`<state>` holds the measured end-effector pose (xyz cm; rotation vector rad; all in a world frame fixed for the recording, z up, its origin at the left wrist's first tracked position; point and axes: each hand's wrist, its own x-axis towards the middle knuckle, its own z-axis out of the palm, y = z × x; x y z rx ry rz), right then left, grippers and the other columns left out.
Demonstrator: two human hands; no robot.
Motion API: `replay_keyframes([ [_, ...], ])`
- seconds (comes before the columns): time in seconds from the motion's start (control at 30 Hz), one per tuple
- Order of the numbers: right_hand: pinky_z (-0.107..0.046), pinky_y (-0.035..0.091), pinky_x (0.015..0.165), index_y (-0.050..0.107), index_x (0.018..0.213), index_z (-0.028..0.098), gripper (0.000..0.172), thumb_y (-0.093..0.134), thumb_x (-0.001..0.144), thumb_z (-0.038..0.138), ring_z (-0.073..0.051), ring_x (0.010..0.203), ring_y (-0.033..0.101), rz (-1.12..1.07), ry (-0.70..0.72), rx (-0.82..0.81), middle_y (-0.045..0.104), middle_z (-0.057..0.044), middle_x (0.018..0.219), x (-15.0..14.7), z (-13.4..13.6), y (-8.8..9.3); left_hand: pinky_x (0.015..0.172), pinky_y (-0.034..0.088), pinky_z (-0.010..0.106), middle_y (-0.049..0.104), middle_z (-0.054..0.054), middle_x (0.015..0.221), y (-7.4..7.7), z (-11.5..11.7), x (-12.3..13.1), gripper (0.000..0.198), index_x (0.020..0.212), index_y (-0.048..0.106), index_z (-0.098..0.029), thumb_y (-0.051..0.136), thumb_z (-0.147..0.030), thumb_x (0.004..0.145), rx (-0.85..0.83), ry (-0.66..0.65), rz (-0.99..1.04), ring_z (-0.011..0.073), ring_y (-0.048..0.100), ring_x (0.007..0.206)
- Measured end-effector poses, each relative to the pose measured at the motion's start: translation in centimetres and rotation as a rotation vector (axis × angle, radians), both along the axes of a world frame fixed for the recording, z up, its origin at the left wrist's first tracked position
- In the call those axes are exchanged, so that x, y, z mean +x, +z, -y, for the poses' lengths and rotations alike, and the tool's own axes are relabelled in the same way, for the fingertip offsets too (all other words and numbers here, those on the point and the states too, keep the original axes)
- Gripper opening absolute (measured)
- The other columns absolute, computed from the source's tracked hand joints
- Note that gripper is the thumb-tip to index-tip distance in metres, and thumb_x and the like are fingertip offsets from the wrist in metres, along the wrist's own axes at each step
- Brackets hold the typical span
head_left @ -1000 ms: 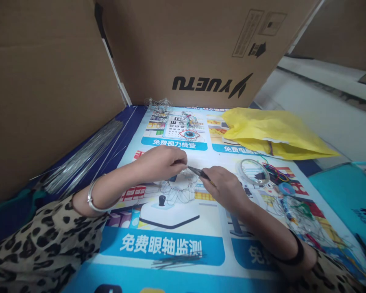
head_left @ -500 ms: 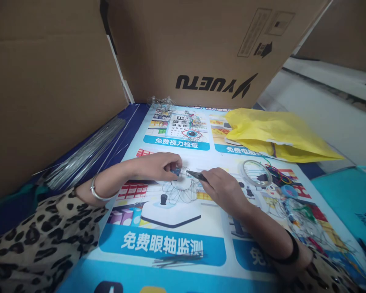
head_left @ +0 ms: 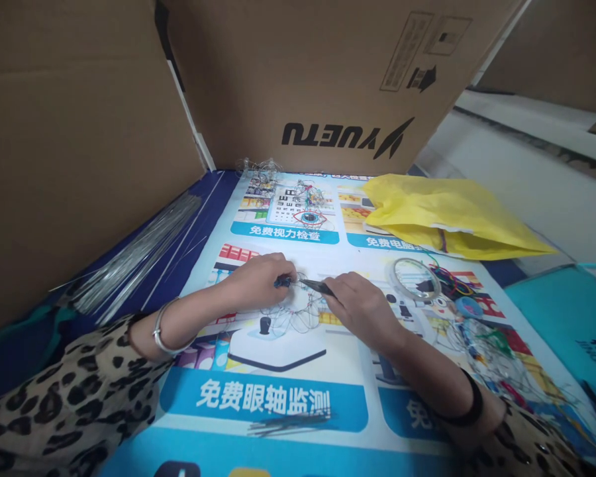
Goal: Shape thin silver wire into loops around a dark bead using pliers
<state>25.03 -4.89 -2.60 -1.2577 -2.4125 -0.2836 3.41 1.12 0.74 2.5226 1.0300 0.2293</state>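
My left hand (head_left: 265, 281) is closed, its fingertips pinching a small dark-blue piece (head_left: 282, 282) at the edge of a looped wire piece. That wire piece (head_left: 305, 318) spreads its thin petal-like loops over the printed sheet below, dotted with tiny coloured specks. In my right hand (head_left: 362, 308) are dark, narrow-nosed pliers (head_left: 316, 286), pointing left. Their tip meets the wire close to my left fingertips. Whether the jaws grip the wire is too small to tell, and the handles are hidden in my palm.
Long wires (head_left: 139, 255) lie in a bundle at left; short dark wires (head_left: 291, 424) lie in front. A yellow bag (head_left: 451, 212), a clear ring-shaped roll (head_left: 417, 279) and tangled coloured wire (head_left: 496, 351) sit at right. Cardboard walls (head_left: 322, 73) stand behind and left.
My left hand has turned slightly, and the blue piece with it. The pliers' tip has moved a little left, closer to my left fingers. The view has shifted slightly.
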Motion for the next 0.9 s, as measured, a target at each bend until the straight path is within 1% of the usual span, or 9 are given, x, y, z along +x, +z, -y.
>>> replay_keyframes([
  [0.2, -0.029, 0.042, 0.07, 0.058, 0.092, 0.014, 0.018, 0.044, 0.088, 0.024, -0.018, 0.078, 0.052, -0.014, 0.004, 0.011, 0.06, -0.008, 0.08, -0.1, 0.0, 0.0, 0.066, 0.039, 0.026, 0.056, 0.003, 0.081, -0.5, 0.4, 0.3, 0.016, 0.079, 0.058, -0.018, 0.045, -0.014, 0.071, 0.104, 0.039, -0.044, 0.0166, 0.052, 0.077],
  [0.3, -0.029, 0.042, 0.071, 0.058, 0.093, 0.014, 0.019, 0.044, 0.087, 0.025, -0.018, 0.077, 0.052, -0.013, -0.009, -0.002, 0.06, -0.007, 0.079, -0.1, 0.0, -0.1, 0.064, 0.038, 0.025, 0.056, 0.003, 0.08, -0.6, 0.5, 0.3, 0.016, 0.079, 0.057, -0.019, 0.044, -0.013, 0.071, 0.112, 0.046, -0.055, 0.0164, 0.052, 0.076],
  [0.4, -0.029, 0.042, 0.071, 0.058, 0.095, 0.014, 0.02, 0.043, 0.088, 0.025, -0.017, 0.077, 0.052, -0.006, -0.015, -0.008, 0.06, -0.007, 0.079, -0.2, 0.0, -0.2, 0.065, 0.038, 0.025, 0.056, 0.003, 0.081, -0.4, 0.8, 0.3, 0.017, 0.08, 0.056, -0.019, 0.043, -0.012, 0.071, 0.13, 0.056, -0.072, 0.0167, 0.052, 0.077],
  [0.6, -0.03, 0.042, 0.073, 0.058, 0.097, 0.013, 0.021, 0.044, 0.088, 0.026, -0.018, 0.079, 0.052, -0.006, -0.02, -0.015, 0.06, -0.008, 0.081, -0.1, 0.0, -0.4, 0.068, 0.037, 0.03, 0.056, 0.003, 0.08, 0.1, 1.1, 0.4, 0.015, 0.081, 0.053, -0.019, 0.045, -0.015, 0.07, 0.211, 0.095, -0.147, 0.019, 0.052, 0.078],
  [0.77, -0.029, 0.042, 0.072, 0.058, 0.096, 0.013, 0.021, 0.044, 0.088, 0.025, -0.017, 0.078, 0.052, -0.007, -0.021, -0.025, 0.06, -0.007, 0.08, -0.1, 0.0, -0.4, 0.06, 0.035, 0.027, 0.057, 0.002, 0.077, 0.4, 1.2, 0.4, 0.013, 0.08, 0.052, -0.02, 0.043, -0.015, 0.072, 0.2, 0.108, -0.185, 0.0177, 0.052, 0.072],
  [0.9, -0.03, 0.041, 0.073, 0.058, 0.098, 0.014, 0.021, 0.043, 0.088, 0.025, -0.017, 0.079, 0.052, -0.007, -0.012, -0.011, 0.06, -0.007, 0.081, -0.1, 0.0, -0.5, 0.061, 0.036, 0.027, 0.056, 0.003, 0.082, 0.4, 1.3, 0.3, 0.015, 0.081, 0.055, -0.021, 0.044, -0.015, 0.072, 0.184, 0.12, -0.182, 0.0186, 0.053, 0.078],
])
